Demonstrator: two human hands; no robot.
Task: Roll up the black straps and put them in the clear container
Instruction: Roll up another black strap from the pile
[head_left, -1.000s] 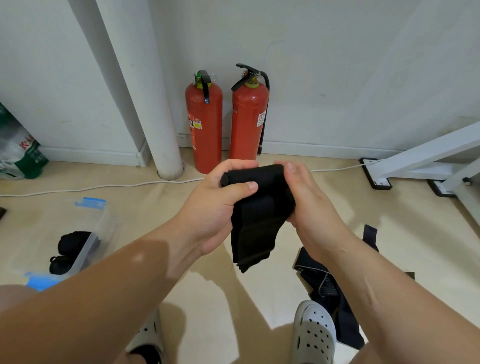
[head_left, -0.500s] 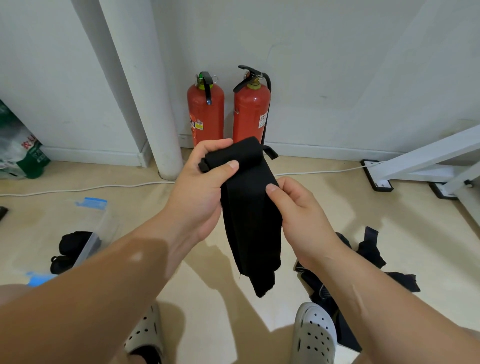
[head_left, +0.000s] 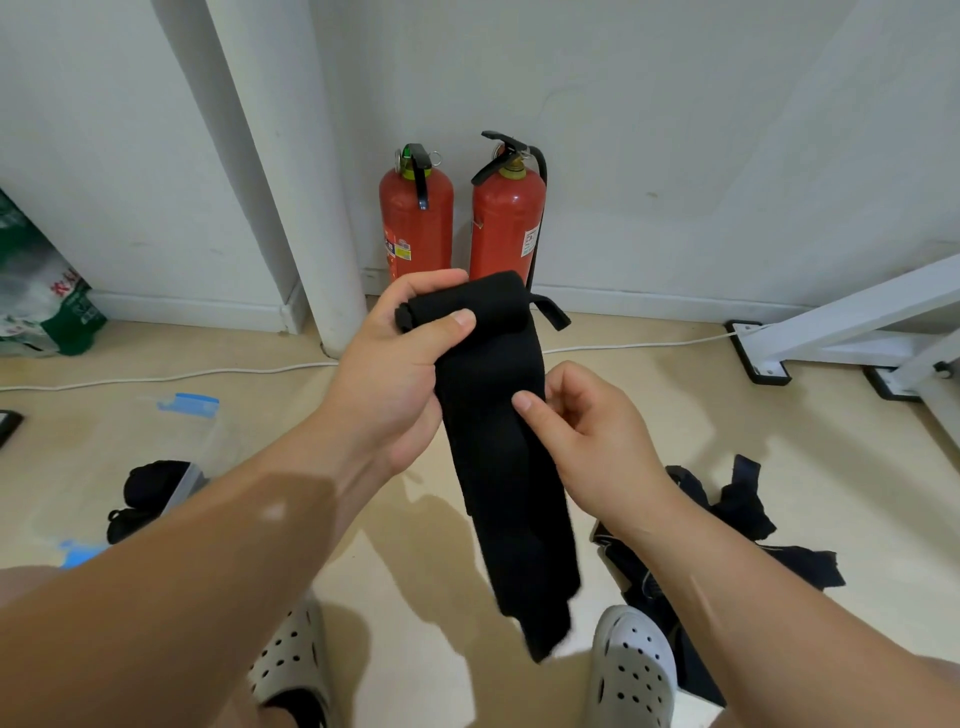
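Two hands hold one black strap (head_left: 498, 457) in the air in front of the fire extinguishers (head_left: 415, 223); its top end is wound into a short roll that overlaps the base of the right-hand cylinder. Left hand (head_left: 400, 374): fingers curled behind the roll, thumb pressed across its front, a closed grip. Right hand (head_left: 597, 431): lower down, thumb tip on the face of the hanging part and fingers curled at its right edge, pinching the cloth. The unrolled length hangs down, its loose end between the grey sandals (head_left: 631, 670); a small tab sticks out of the roll on the right side. Clear container (head_left: 189, 480): on the floor well to the left of the fire extinguishers and nearer the person, with blue clips at its ends and dark rolled bundles (head_left: 150, 483) seen through its wall; the left forearm crosses in front of its near corner. Pile of dark straps (head_left: 743, 514): on the floor to the right of the fire extinguishers and nearer the person, partly hidden by the right forearm. White column (head_left: 291, 182): just left of the fire extinguishers, against the wall. White cable (head_left: 171, 375): along the floor in front of the fire extinguishers, passing behind both hands. White metal frame (head_left: 857, 317): far right of the fire extinguishers. Green and white bag (head_left: 47, 296): far left, by the wall.
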